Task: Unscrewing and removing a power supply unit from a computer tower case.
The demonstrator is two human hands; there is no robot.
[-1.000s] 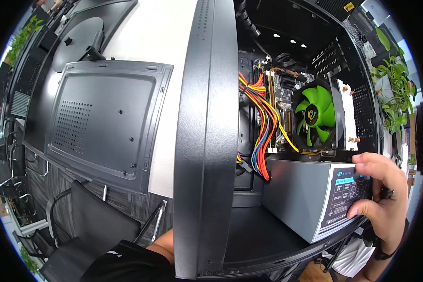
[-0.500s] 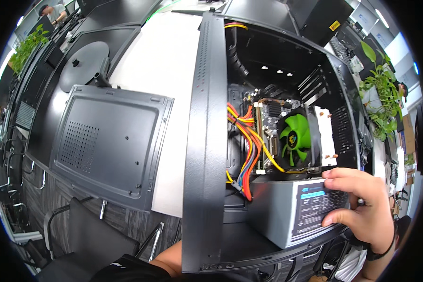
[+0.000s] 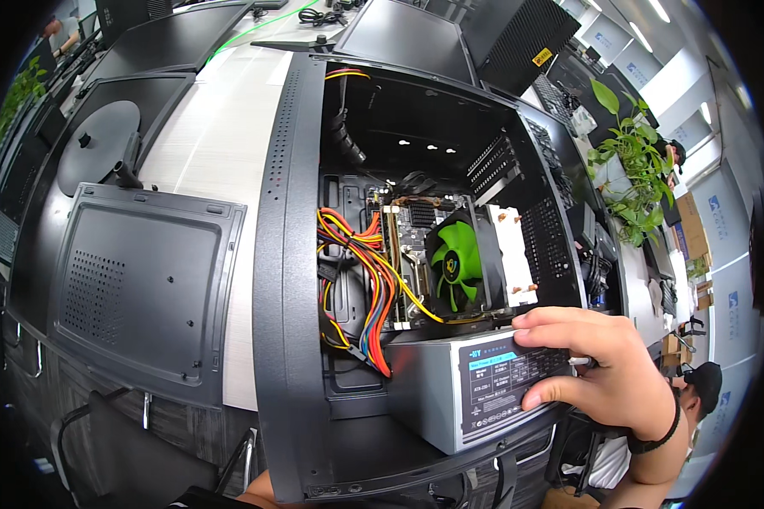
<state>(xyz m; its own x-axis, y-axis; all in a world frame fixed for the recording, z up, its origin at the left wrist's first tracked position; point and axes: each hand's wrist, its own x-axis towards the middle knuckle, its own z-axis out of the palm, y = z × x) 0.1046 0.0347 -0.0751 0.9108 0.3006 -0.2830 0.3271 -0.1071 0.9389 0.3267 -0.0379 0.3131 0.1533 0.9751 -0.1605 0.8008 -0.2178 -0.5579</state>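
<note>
An open black computer case (image 3: 284, 254) stands on the pale desk, holding a motherboard (image 3: 420, 216), a green cooler fan (image 3: 454, 267) and bundled coloured cables (image 3: 356, 246). My right hand (image 3: 586, 365) grips the silver power supply (image 3: 420, 394) at its labelled end, fingers along the upper edge and thumb on the label. A small dark-and-silver item shows among those fingers, too small to name. My left forearm (image 3: 259, 485) comes in at the bottom behind the case; its hand is hidden. The detached side panel (image 3: 140, 310) lies left of the case.
Monitors (image 3: 395, 38), a round stand (image 3: 98, 148), another black tower (image 3: 509, 34) and a plant (image 3: 628, 195) crowd the desks. A chair (image 3: 136, 458) is at lower left. Co-workers appear at upper left (image 3: 59, 34) and right (image 3: 700, 390).
My view has swung rightward and up, so case and panel appear further left and more background shows. My right hand stays on the power supply.
</note>
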